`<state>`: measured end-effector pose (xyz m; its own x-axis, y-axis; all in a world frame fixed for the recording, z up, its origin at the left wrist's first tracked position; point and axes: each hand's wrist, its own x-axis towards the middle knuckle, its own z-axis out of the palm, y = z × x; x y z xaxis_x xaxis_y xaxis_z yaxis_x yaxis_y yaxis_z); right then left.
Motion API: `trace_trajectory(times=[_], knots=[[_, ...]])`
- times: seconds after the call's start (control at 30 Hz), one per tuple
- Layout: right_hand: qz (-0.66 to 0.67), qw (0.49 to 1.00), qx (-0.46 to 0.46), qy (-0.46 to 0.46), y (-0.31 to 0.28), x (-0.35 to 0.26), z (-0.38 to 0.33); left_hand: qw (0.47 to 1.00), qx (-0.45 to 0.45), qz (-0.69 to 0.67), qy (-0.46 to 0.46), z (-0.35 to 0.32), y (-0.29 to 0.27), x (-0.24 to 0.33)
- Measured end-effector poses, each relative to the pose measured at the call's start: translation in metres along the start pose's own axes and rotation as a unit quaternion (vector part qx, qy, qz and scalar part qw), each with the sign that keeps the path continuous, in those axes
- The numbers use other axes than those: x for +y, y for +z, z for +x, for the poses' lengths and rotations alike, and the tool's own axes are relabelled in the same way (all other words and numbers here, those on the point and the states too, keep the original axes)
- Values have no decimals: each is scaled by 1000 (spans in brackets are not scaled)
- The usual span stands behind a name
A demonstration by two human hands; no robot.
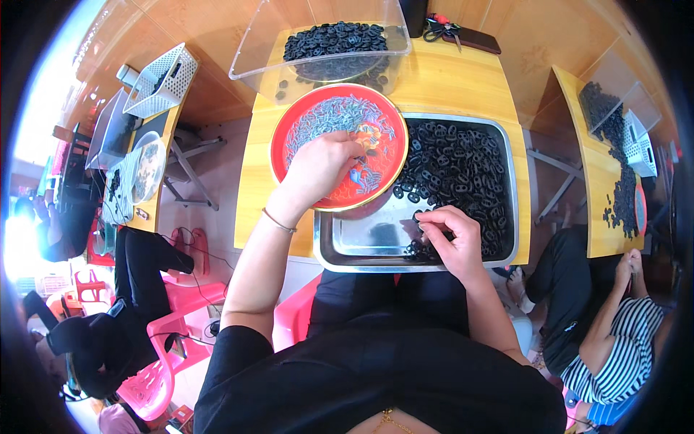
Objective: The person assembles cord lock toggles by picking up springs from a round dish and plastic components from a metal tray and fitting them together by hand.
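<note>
My left hand [323,166] reaches over a round red dish [388,177] with a printed flower pattern. Its fingers are drawn together at the small grey pin-like pieces [325,119]; what they hold, if anything, is hidden. My right hand [457,237] is above the near side of a shiny metal tray [354,235]. Between its thumb and forefinger is a small black piece [418,215], mostly covered by the fingertips. Many black oval pieces with holes [463,166] fill the tray's right part. The dish overlaps the tray's far left corner.
Behind the dish, a clear plastic bin [249,66] holds more black pieces [336,41]. Scissors [442,30] and a dark flat case [479,40] lie at the table's [481,83] back. People sit at side tables, left and right; a pink chair [170,354] stands left.
</note>
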<state>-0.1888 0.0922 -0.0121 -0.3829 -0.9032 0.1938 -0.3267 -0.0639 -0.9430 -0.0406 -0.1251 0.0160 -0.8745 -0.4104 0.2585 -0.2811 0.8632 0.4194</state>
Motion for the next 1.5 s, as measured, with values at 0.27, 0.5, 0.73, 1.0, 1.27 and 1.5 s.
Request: trace_trajectory(times=[0.27, 0.5, 0.73, 1.0, 1.27, 1.5], knots=[[-14, 1000, 11, -15, -7, 2, -3, 997, -16, 75, -19, 1, -9, -7], [-9, 1000, 3, -11, -6, 1, -1, 996, -4, 85, -16, -5, -8, -5], [-10, 1000, 2, -12, -7, 0, -2, 994, -11, 105, -24, -7, -7, -8], [-18, 1000, -1, -19, -6, -1, -2, 993, 26, -81, -85, -2, -9, -4], [-16, 1000, -3, -16, -4, 0, -3, 997, -27, -19, -68, -22, -27, -2], [-22, 1000, -9, -16, -2, -2, -2, 992, -25, 97, -79, -34, -18, 6]])
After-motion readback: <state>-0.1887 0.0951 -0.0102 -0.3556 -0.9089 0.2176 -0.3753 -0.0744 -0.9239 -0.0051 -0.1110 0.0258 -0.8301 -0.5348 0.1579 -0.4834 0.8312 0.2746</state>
